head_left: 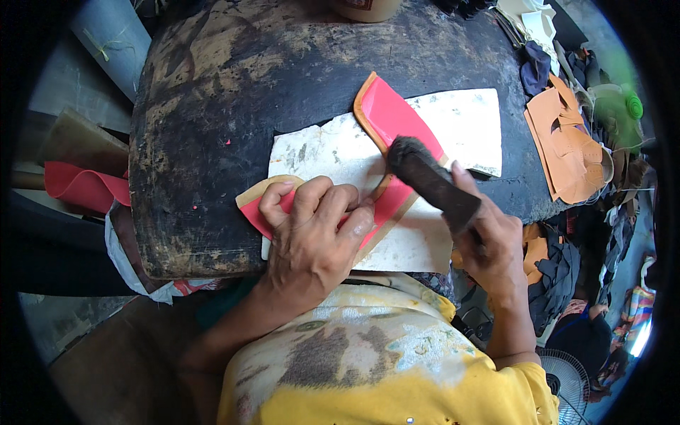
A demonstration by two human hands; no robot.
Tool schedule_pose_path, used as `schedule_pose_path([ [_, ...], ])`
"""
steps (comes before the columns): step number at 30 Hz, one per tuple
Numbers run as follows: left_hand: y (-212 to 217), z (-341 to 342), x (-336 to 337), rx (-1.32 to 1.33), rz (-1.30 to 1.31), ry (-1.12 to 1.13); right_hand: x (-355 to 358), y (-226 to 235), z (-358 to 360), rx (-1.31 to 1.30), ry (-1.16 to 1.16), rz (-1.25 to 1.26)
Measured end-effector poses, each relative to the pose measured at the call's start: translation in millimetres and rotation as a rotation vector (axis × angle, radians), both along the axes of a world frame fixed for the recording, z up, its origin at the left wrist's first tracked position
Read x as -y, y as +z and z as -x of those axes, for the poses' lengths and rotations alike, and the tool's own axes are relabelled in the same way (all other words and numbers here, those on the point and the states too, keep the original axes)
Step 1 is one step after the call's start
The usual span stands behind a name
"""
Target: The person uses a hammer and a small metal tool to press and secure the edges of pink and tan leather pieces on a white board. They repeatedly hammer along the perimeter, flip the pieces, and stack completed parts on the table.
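Observation:
A curved red leather piece with a tan border (389, 117) lies across a white stained sheet (464, 127) on a dark worn round table (234, 92). My left hand (315, 230) presses flat on the near end of the red piece, fingers spread over it. My right hand (489, 237) grips the handle of a dark brush (425, 173), whose bristled head rests on the red piece near its middle.
Tan and orange leather cut-outs (567, 149) are piled at the table's right edge, with dark scraps beside them. A red sheet (81, 185) sticks out at the left. A fan (567, 382) stands on the floor at lower right. A container's base (365, 8) shows at the far edge.

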State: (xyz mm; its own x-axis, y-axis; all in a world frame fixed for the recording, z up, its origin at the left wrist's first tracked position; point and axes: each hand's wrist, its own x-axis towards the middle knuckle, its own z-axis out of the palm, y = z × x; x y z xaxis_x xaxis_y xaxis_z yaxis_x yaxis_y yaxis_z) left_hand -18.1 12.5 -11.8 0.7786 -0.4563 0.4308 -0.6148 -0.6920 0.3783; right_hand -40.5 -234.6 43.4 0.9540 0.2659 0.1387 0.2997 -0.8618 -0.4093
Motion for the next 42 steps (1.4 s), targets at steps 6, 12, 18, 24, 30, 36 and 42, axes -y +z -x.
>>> schedule_pose_path([
  [6, 0.0, 0.8, -1.7, 0.023, -0.001, -0.010, -1.6, -0.4, 3.5, -0.051, 0.051, -0.098],
  [12, -0.1, 0.0, -3.9, 0.021, 0.001, -0.030, -7.3, 3.2, 10.1, -0.059, 0.002, -0.290],
  [18, 15.6, -6.5, -20.3, -0.163, 0.004, 0.009, -6.0, 1.8, 10.4, -0.216, -0.029, -0.100],
  [24, 18.8, -15.0, -31.8, -0.197, -0.019, -0.209, -7.3, 3.0, 9.4, -0.225, -0.043, -0.154],
  [30, 28.1, -31.0, -35.3, -0.217, -0.051, -0.203, -7.2, 8.2, 8.8, -0.265, -0.078, -0.181],
  [36, 39.3, -47.9, -35.2, -0.402, -0.066, -0.335, -6.5, 2.0, 10.5, -0.208, -0.042, -0.127],
  [42, 34.7, -28.9, -32.6, -0.192, -0.109, -0.283, -4.3, -1.9, 12.6, -0.218, -0.047, -0.133],
])
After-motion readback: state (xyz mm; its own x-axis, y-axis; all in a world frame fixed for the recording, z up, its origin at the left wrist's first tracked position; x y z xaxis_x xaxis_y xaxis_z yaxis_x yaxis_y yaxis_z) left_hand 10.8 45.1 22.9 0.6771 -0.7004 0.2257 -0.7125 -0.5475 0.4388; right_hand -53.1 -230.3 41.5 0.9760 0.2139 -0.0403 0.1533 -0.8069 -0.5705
